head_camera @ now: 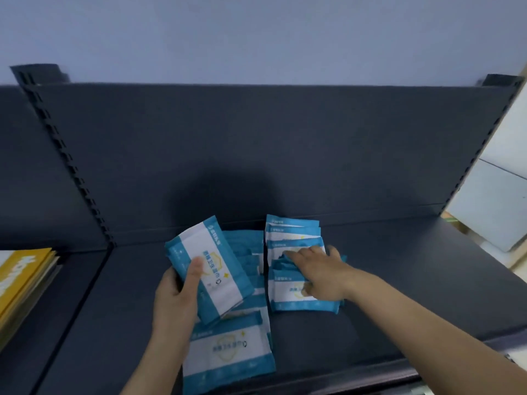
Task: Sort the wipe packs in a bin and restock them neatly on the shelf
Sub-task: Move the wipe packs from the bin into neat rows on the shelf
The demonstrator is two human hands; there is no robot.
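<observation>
Blue-and-white wipe packs lie on a dark shelf (399,280). My left hand (174,297) grips one wipe pack (211,269), tilted, its thumb across the front. Below it another pack (228,352) lies flat near the shelf's front edge. On the right a row of overlapping packs (293,235) runs from the back panel toward me. My right hand (319,269) rests on that row with fingers stretched out flat, pressing the packs. More packs (245,246) lie partly hidden behind the held one.
The dark back panel (256,152) rises behind the packs, with slotted uprights (65,166) at each side. Yellow flat items (22,280) are stacked on the neighbouring shelf at left. A white surface (490,201) stands beyond the right upright.
</observation>
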